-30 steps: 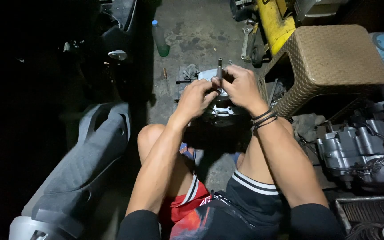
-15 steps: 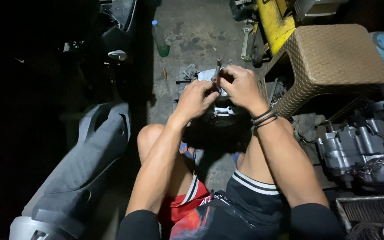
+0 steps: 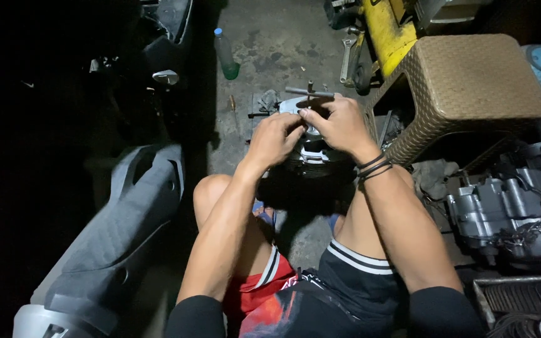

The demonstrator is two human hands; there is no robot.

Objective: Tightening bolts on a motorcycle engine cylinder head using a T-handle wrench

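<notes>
Over the engine part, left hand and right hand both pinching a T-handle tool; green bottle beyond.

Bare floor ahead passable; wicker stool blocks right (bottle far left).

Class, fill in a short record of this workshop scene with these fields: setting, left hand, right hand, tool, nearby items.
setting: person seated low on a dim concrete floor, knees apart
left hand: left hand on top of the engine part between the knees
right hand: right hand pinching the T-handle tool
tool: upright over the engine part, crossbar on top
nearby items: woven stool to the right, engine block below it, green bottle ahead, grey scooter panel to the left, wrench by a yellow frame
</notes>
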